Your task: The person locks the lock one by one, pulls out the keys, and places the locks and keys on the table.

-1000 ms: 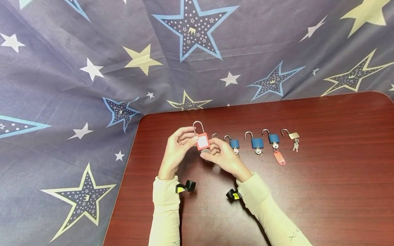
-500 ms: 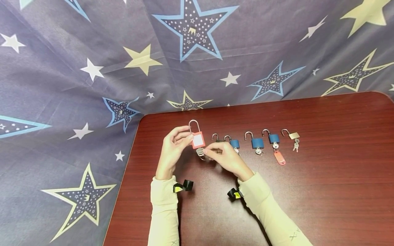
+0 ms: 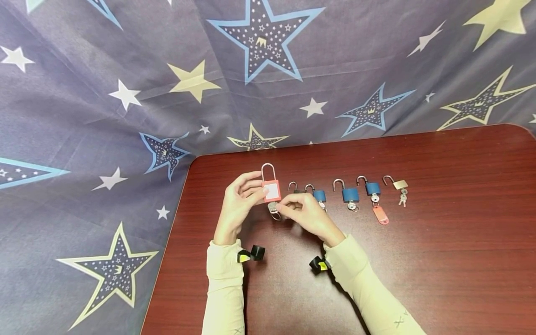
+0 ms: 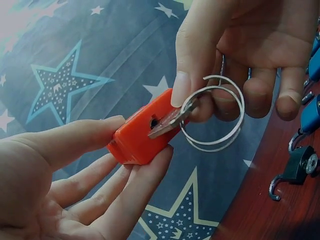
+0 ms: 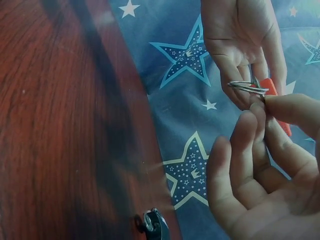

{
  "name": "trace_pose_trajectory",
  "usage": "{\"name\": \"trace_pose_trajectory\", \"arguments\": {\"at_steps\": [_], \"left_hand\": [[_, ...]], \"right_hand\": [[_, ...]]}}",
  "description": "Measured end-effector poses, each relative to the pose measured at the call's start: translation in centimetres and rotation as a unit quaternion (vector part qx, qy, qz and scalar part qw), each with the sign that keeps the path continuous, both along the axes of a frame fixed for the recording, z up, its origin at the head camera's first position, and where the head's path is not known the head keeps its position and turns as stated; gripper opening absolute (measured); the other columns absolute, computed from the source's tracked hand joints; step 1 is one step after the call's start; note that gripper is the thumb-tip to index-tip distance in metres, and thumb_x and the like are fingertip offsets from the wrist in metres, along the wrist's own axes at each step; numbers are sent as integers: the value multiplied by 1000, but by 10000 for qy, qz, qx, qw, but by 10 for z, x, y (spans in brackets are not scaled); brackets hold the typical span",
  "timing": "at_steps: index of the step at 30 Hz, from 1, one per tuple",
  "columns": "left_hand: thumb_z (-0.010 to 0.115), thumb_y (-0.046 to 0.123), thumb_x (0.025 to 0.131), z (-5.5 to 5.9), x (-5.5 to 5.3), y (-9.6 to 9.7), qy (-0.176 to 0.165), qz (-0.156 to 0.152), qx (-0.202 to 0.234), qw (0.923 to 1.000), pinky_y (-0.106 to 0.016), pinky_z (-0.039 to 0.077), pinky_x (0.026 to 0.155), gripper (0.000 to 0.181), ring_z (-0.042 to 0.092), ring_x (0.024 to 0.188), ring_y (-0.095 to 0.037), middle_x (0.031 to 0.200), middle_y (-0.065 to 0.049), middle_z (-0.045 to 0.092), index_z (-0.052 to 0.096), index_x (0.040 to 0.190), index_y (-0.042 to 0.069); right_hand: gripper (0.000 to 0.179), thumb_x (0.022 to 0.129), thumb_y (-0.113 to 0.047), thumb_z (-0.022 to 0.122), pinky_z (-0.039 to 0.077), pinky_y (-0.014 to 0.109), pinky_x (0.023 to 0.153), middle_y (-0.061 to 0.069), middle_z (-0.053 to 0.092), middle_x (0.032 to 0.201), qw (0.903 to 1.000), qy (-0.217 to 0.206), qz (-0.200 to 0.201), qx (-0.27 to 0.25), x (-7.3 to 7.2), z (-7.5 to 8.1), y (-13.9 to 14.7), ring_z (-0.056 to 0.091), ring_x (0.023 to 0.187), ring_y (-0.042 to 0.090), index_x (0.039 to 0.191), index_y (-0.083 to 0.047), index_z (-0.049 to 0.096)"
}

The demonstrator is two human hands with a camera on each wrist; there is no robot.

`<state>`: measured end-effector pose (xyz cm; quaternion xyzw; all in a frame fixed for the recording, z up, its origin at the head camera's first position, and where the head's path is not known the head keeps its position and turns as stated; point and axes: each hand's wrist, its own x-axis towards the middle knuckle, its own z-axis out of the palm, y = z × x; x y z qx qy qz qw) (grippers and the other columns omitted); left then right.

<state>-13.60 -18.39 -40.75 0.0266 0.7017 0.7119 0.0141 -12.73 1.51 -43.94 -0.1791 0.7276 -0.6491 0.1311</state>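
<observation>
My left hand (image 3: 237,202) holds a red padlock (image 3: 272,190) with a white label, thumb in front and fingers behind. The padlock is upright above the table, its tall shackle at the top. With thumb and forefinger my right hand (image 3: 307,215) pinches a flat silver key (image 4: 167,129) at the padlock's underside. A wire key ring (image 4: 242,110) hangs from the key. In the left wrist view the key lies beside the dark keyhole (image 4: 154,122); I cannot tell whether its tip is inside.
To the right, a dark padlock (image 3: 299,191), several blue padlocks (image 3: 350,195) and a brass padlock (image 3: 399,184) lie in a row, shackles open, most with keys. A red tag (image 3: 380,215) hangs from one. A star-patterned cloth (image 3: 268,107) stands behind the table (image 3: 460,242).
My left hand moved the padlock slightly left, then back a little right. My right fingers drew away from the padlock's side, so the key and ring show below it.
</observation>
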Motion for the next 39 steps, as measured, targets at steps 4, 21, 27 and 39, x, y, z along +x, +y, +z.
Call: {"name": "trace_pose_trajectory", "arguments": {"at_steps": [4,21,27,39], "left_hand": [[73,-3,85,1,0,0,42,41,94,9999,-29,60,72,47,70,86,-15,100,-9,70,59,130,-1],[73,-3,86,3,2,6,76,295,265,9992,-29,61,70,44,71,83,-13,99,-9,72,61,129,-1],[73,-4,85,4,3,9,65,439,325,9985,-28,61,70,42,71,85,-13,103,-15,72,64,126,-1],[73,1,87,3,3,16,309,657,143,9973,-28,61,73,34,73,89,-18,111,-25,70,69,121,3]], "right_hand": [[17,95,-18,67,54,30,71,13,72,87,10000,8,36,6,1,3,0,68,79,30,99,-2,74],[17,91,-17,72,56,23,71,9,76,87,9996,231,-183,44,1,2,2,71,83,38,98,-3,77],[16,91,-16,72,56,24,72,9,76,88,9992,306,-253,80,0,3,2,71,83,38,98,-2,78],[16,91,-16,72,55,23,70,8,75,88,9978,494,-426,141,0,5,3,72,80,30,97,-3,78]]}}
